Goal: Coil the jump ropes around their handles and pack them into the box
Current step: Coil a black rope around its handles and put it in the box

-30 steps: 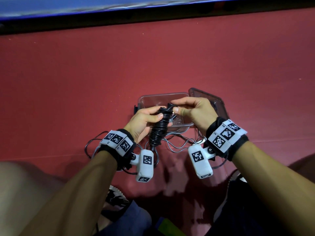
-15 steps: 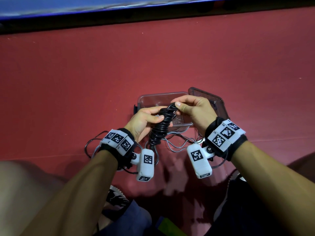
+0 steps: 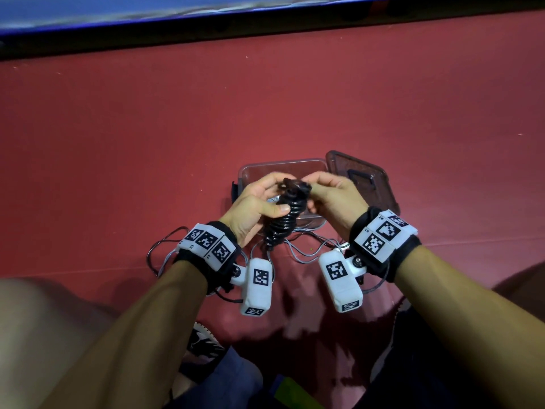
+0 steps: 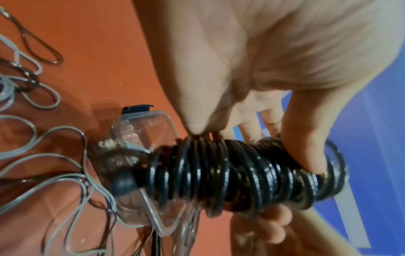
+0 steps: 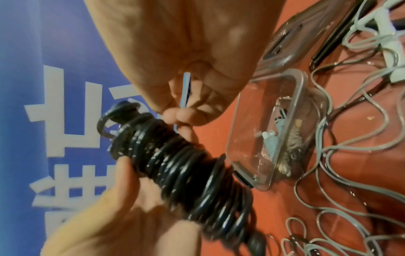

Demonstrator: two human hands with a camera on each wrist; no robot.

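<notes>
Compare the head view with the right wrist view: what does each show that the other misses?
Only the head view shows both wrist bands with their white camera units, and the dark lid lying right of the clear plastic box. Only the right wrist view shows inside that box: pale handle-like pieces already lie there, plus white lettering on the blue wall. Both show the black rope coiled round its handles, gripped by the left hand and right hand, and loose grey rope on the red floor.
</notes>
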